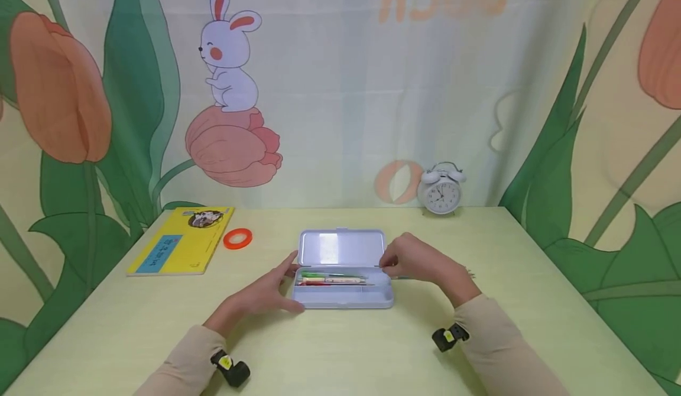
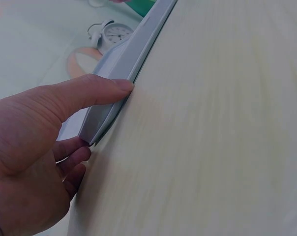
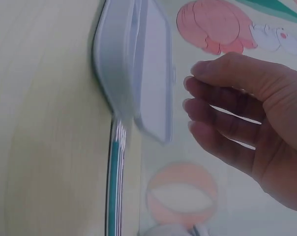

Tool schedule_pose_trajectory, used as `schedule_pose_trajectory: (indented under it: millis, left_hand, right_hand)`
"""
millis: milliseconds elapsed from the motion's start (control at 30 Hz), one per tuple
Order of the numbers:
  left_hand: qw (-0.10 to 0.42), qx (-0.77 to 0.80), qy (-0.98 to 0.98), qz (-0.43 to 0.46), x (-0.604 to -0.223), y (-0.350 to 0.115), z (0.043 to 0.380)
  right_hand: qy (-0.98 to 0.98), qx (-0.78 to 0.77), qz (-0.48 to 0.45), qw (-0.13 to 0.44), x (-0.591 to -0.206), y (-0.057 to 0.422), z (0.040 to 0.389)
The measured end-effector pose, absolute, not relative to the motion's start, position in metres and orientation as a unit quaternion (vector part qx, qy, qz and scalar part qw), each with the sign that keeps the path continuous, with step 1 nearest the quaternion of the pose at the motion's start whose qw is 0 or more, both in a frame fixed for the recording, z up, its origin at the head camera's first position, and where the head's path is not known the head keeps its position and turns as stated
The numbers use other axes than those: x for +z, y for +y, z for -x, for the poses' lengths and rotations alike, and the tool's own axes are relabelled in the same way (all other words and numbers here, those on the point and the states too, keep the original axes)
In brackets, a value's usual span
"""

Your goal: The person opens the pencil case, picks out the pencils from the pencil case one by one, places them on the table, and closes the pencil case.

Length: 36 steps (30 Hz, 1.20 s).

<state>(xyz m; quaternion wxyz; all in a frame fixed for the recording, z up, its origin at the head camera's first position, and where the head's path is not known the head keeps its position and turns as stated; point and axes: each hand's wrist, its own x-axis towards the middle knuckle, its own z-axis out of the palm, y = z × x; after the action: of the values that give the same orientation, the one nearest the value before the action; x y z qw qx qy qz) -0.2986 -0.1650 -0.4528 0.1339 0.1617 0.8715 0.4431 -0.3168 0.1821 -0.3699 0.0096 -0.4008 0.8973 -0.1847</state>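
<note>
A pale lavender pencil case [image 1: 343,305] lies with its lid [image 1: 362,248] raised at the back. Inside it, towards the left, are a green pen [image 1: 314,275], a light patterned pen [image 1: 340,279] and a red pen [image 1: 311,284]. My left hand [image 1: 260,292] holds the case's left end, thumb on the front side and fingertips round the corner. Above the case's right end is my right hand [image 1: 417,259]; its fingers [image 3: 222,118] are loosely bent, with nothing visible between them. A teal striped stick-like item [image 3: 116,182] extends on the table from the case's right end.
At the back left lies a yellow book [image 1: 186,242], with an orange tape roll [image 1: 230,244] beside it. A white alarm clock [image 1: 441,195] stands at the back right before the printed curtain [image 1: 330,88]. Something small and spiky [image 1: 470,272] shows partly behind the right wrist.
</note>
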Motion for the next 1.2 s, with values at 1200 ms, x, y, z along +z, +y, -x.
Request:
schedule_pose_trajectory:
  millis: [1200]
  left_hand:
    - [0.129, 0.442, 0.871, -0.172, -0.454, -0.165, 0.299]
  right_hand:
    - [0.922, -0.110, 0.365, 0.060, -0.404, 0.126, 0.324]
